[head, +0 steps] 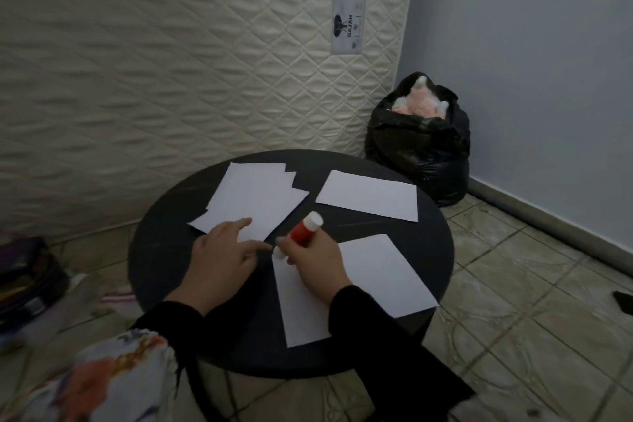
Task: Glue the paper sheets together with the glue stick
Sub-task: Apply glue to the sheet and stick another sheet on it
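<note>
The right hand (313, 259) curled its fingers around the red glue stick (301, 232), tilted tip-down at the near sheet's (370, 281) far-left corner. The left hand (222, 257) lay with fingers spread, straight fingertips on the overlapped paper stack (255, 202). Another sheet (370, 197) lay apart, all on a round black table (435, 247). Beyond stood a quilted mattress (171, 62), a black bag (421, 144), tiled floor (531, 319).

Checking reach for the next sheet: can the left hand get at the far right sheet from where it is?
Probably yes. The left hand rests open on the paper stack; the far sheet lies flat and uncovered, though the glue stick in the right hand stands partly between.
</note>
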